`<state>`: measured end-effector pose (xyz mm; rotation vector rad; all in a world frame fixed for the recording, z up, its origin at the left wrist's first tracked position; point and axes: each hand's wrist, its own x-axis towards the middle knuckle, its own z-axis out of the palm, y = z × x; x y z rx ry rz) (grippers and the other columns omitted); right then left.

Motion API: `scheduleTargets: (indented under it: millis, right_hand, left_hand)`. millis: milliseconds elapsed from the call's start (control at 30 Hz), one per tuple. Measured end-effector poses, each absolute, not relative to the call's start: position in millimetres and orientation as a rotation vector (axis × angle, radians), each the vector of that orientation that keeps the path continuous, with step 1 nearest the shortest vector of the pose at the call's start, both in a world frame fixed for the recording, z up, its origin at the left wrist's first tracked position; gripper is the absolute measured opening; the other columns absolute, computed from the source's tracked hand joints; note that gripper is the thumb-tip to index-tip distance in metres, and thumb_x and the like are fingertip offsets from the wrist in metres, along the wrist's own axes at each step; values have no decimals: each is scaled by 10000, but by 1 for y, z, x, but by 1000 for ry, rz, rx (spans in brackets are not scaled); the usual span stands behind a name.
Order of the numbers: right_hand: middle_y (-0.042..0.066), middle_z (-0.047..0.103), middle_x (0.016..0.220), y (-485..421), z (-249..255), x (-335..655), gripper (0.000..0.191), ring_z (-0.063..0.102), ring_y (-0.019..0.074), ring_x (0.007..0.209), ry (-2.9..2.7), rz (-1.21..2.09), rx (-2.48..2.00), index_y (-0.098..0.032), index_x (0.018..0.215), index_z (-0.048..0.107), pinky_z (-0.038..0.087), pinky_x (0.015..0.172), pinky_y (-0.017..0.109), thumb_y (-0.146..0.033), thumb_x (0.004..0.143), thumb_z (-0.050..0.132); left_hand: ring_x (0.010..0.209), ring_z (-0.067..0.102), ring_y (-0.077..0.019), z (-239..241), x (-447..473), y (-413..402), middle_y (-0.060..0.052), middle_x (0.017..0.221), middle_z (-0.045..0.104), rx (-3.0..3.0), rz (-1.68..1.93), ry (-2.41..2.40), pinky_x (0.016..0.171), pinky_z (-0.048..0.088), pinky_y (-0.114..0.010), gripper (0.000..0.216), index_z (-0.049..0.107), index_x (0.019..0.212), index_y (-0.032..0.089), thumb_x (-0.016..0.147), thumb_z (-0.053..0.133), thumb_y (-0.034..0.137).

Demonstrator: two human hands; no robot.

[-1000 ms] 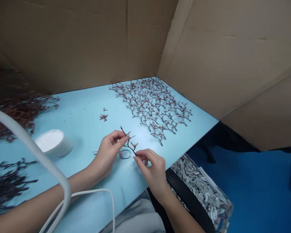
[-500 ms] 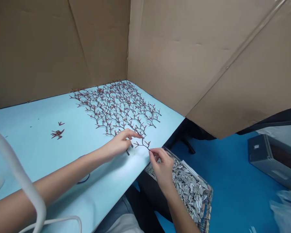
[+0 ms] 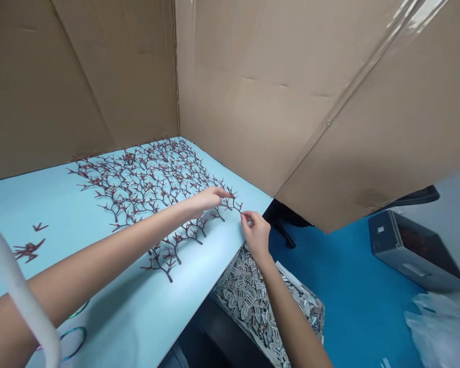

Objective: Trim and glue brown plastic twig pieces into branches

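Note:
A small branching artificial twig with dark stem and reddish tips lies near the table's right edge. My right hand pinches the end of its stem between thumb and fingertips. Above the twig's forked tips is my left hand, its index finger stretched out; whether it touches them I cannot tell. Many similar twigs are laid out in rows over the far part of the table, and several more stretch along the near side below my left forearm.
The white table meets cardboard walls at the back and right. Beneath its edge stands a basket of grey clip-like pieces. Loose reddish pieces lie at left, behind a white curved tube. A grey bin sits on the floor.
The view has swung right, so the table things appear further left. Both hands have moved along the table edge toward the far corner, with the twig in my right hand.

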<state>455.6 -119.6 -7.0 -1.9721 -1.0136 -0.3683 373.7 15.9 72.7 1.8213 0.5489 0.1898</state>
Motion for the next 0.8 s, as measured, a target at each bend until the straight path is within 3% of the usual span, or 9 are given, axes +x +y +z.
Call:
scheduleTargets:
  millis: [400,667,800]
  right_hand:
    - [44,549,615,-124,-20,506,158,510,138,560,-1055,-319,-2110,-136,666,573,418,578,260,-174,721,430]
    - [47,534,650,-121,-15,507,104,519,169,617,-1084,-271,-2069,-164,628,590,424,615,301,-174,666,494]
    - [47,528,706,-131,-10,500,129,496,147,582,-988,-333,-1997,-171,726,584,423,573,288,-233,708,473]
  left_hand:
    - [912,528,-264,50,419,22,-112,889,613,2041,206,487,785,391,-317,457,646,761,111,418,359,17]
    - [827,525,-222,55,401,24,-74,828,582,2178,256,533,732,404,-288,430,650,770,145,460,372,37]
    - [811,517,-220,59,383,26,-83,858,557,2215,308,539,726,402,-307,403,643,813,149,515,384,68]
